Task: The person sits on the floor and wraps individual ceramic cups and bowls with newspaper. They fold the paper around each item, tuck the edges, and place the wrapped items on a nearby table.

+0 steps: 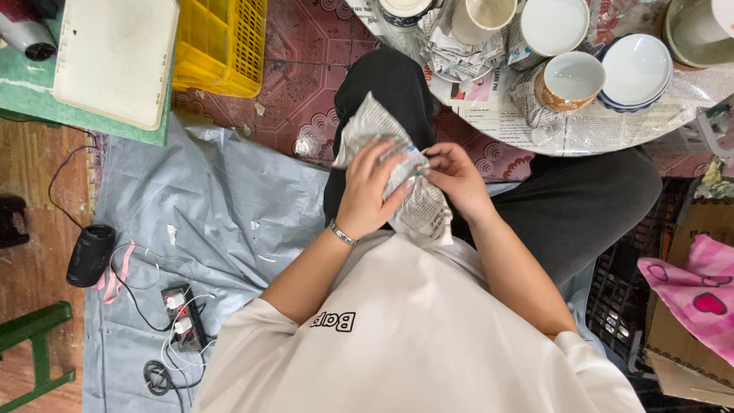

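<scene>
A bundle wrapped in newspaper (380, 130) rests on my lap, over my black trousers. My left hand (368, 191) lies across its middle, fingers curled over the paper, a metal bracelet on the wrist. My right hand (453, 177) pinches the paper's right edge, fingers bent. What is inside the wrapping is hidden. Just beyond my knees stands a round table covered in newspaper (604, 126), carrying white bowls (636, 70), a cup with an orange outside (569, 80) and a white cup (483, 17).
A yellow plastic crate (222, 46) and a white tray (115, 57) lie at the upper left. A grey sheet (199, 206) covers the floor, with a black speaker (89, 255) and a power strip with cables (180, 317). A black crate (623, 298) and pink cloth (696, 294) sit right.
</scene>
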